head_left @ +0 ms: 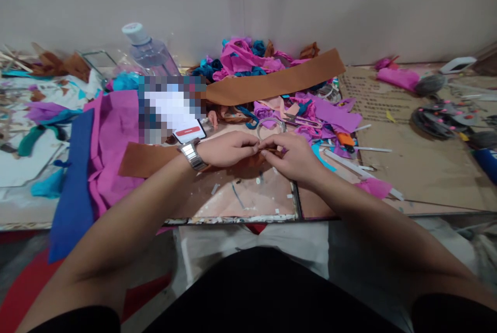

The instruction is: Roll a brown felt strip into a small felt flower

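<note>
My left hand point(231, 147), with a metal watch point(193, 156) on its wrist, meets my right hand point(293, 157) at the middle of the table. Thumbs and fingers of both are pinched on a brown crepe paper strip point(145, 160). It runs left beneath my left wrist, and its gathered end is bunched at my fingertips. Part of that end is hidden by my fingers. Just beyond my hands lies a clear ring-shaped object point(272, 125), perhaps a roll of tape. A phone point(188, 131) lies past my left wrist, partly blurred out.
Another brown strip point(275, 83) lies across a heap of crumpled pink and blue paper point(244, 58). A capped bottle point(155, 58) stands behind the phone. Pink point(116, 131) and blue sheets point(73, 177) overhang the left front edge. An orange-and-black object point(345, 140) and white sticks lie right.
</note>
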Available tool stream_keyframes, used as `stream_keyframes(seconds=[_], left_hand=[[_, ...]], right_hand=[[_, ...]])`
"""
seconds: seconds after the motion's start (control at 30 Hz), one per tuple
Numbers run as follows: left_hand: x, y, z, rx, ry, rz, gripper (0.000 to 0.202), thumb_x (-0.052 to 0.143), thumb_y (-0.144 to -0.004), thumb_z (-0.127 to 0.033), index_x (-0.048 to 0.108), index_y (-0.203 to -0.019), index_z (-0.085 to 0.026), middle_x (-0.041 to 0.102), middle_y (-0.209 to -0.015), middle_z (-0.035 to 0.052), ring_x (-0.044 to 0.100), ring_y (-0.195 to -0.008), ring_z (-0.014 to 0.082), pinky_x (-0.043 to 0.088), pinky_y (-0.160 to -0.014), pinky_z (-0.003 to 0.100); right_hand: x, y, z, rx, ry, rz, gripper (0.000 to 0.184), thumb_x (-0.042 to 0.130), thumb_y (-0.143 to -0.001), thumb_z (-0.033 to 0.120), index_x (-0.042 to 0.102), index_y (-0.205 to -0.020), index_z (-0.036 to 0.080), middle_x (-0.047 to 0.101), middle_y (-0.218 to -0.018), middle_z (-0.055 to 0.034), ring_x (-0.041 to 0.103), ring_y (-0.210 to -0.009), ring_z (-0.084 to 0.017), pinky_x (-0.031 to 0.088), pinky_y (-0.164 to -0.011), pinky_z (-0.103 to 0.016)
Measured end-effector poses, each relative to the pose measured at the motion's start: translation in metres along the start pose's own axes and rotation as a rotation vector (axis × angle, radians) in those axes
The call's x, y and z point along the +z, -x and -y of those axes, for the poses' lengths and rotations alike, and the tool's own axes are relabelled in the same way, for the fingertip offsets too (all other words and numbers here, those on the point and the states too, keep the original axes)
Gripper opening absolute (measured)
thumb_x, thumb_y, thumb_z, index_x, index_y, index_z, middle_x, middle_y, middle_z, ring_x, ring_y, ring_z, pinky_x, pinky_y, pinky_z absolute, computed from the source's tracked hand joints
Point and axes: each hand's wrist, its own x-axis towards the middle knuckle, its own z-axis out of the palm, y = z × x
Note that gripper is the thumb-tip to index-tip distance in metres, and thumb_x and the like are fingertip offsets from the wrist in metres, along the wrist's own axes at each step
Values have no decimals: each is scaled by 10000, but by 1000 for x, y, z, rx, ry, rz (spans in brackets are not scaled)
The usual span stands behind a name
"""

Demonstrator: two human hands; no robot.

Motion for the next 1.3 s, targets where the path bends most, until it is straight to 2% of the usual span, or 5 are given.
stream_keyframes(seconds=[0.13, 0.33, 0.7, 0.93, 1.3], left_hand=[[2, 0, 2, -8, 9, -20, 319, 478, -1038, -393, 682, -919, -178, 679, -823, 3, 589, -757, 151, 425, -718, 269], [4, 0, 8, 81, -8, -133, 268, 546, -1020, -401, 700, -1014, -181, 698, -919, 22, 608, -841, 161, 443, -772, 268], [6, 2, 11, 73, 22, -140, 301, 594, -998, -447, 717, -936, -180, 679, -831, 13, 589, -773, 153, 431, -711, 258], [4, 2, 11, 74, 145, -104, 355, 569, -1014, -443, 712, -824, -179, 688, -789, 14, 579, -720, 135, 435, -692, 254], [10, 7, -1, 41, -53, -245, 283, 576, -1014, -368, 733, -879, -176, 725, -800, 13, 606, -709, 143, 417, -682, 271]], right_hand=[[-1, 0, -2, -42, 100, 10, 191, 716, -889, 131, 795, -1017, 248, 822, -950, -2, 727, -855, -195, 500, -864, -350], [0, 1, -5, -50, 151, 0, 151, 723, -900, 157, 772, -1011, 247, 811, -945, -4, 723, -870, -207, 468, -902, -380], [-1, 1, 1, -60, 207, 16, 183, 746, -870, 124, 778, -1011, 238, 817, -931, 2, 725, -864, -206, 453, -888, -370], [0, 0, -2, -103, 237, -11, 103, 749, -888, 168, 761, -972, 226, 791, -875, -6, 711, -841, -209, 451, -901, -386], [0, 2, -5, -79, 237, -27, 81, 692, -929, 197, 735, -975, 248, 769, -1012, -48, 699, -984, -257, 477, -926, -436]])
